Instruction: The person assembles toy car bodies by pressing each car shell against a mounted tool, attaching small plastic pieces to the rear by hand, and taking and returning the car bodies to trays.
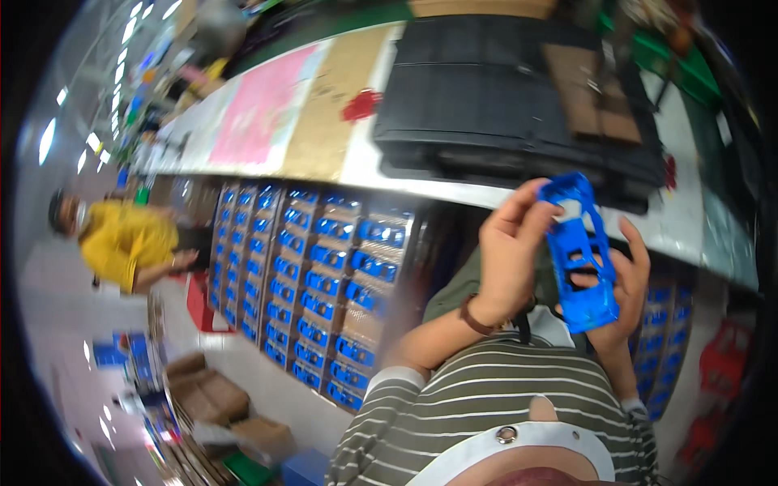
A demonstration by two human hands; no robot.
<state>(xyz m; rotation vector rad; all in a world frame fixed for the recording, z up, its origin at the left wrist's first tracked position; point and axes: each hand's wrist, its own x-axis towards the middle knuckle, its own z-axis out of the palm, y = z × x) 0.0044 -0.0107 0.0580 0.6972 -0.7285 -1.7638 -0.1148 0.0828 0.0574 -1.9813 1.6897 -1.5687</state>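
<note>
A glossy blue plastic toy car body (577, 257), with window openings cut through it, is held up in front of my chest. My left hand (510, 247) pinches its upper end between thumb and fingers. Around its lower right side curl the fingers of my right hand (626, 287), partly hidden behind the shell. Just beyond my hands, a large black flat case or crate (478, 89) lies on the long work table (365, 162).
Racks of trays (316, 279) filled with blue car bodies stand at the left, below the table's edge. A brown cardboard piece (583, 97) lies on the black case, and a red patch (361, 105) is left of it. A person in yellow (121, 243) stands farther left, near brown cartons (207, 393).
</note>
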